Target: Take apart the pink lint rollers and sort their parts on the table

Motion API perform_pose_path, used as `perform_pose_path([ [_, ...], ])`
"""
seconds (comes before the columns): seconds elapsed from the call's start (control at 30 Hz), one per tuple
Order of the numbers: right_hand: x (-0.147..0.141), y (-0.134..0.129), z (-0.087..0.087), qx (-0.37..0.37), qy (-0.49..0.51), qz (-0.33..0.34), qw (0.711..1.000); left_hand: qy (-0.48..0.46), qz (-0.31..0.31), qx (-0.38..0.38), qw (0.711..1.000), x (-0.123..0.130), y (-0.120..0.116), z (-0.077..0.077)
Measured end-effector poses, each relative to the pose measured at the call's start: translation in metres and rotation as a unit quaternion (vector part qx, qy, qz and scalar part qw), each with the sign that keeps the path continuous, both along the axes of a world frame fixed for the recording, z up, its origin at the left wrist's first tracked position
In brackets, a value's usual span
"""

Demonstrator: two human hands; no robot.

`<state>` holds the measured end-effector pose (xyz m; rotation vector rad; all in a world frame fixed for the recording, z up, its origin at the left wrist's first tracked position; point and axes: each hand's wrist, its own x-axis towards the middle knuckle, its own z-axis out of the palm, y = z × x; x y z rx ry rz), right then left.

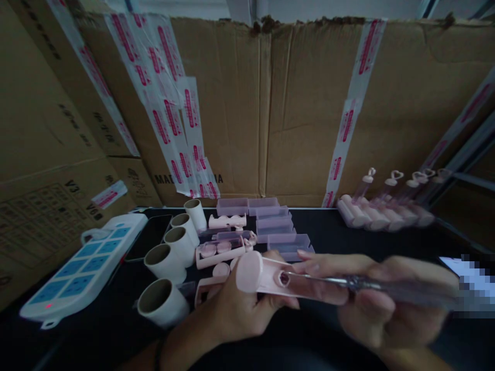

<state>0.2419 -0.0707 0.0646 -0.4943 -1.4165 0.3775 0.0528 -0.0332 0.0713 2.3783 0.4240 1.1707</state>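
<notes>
My left hand (242, 309) is closed around a long pale-pink plastic holder (268, 273) with a rounded end, tilted above the black tabletop. In my right hand (398, 299), which is partly blurred, is a screwdriver (332, 281) with a thin metal shaft and a see-through handle. Its tip reaches into a small round hole in the pink holder; whether a screw sits there I cannot make out. Just behind my left hand lie more pink holders (222, 256), some with round parts in them, and several lilac see-through covers (286, 242).
On the left, white cylindrical cups or tubes (164, 304) stand in a row beside a white-and-blue power strip (91, 265) and a dark phone-like slab (149, 239). Pink assemblies with heart-shaped loops (371, 216) are lined up back right. Taped cardboard (235, 113) walls the rear.
</notes>
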Motion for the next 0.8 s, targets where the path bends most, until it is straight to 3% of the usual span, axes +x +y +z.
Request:
perform_pose_path([
  [0.13,-0.007,0.006,0.01,-0.013,0.097,0.028,0.995,0.006,-0.012,-0.009,1.0,0.0,0.0,0.007],
  [0.37,0.008,0.014,0.026,-0.02,0.129,0.049,0.99,0.068,-0.011,-0.044,0.997,-0.004,-0.002,0.01],
  [0.53,0.036,0.025,0.041,0.011,0.217,-0.017,0.976,0.086,-0.007,-0.033,0.996,-0.009,0.001,0.005],
  [0.67,0.041,0.027,0.045,0.014,0.275,-0.088,0.957,0.046,-0.037,-0.005,0.998,-0.01,0.004,0.003],
  [0.8,0.026,0.019,0.043,0.011,0.301,-0.094,0.949,-0.037,0.043,-0.043,0.997,-0.007,0.006,-0.009],
])
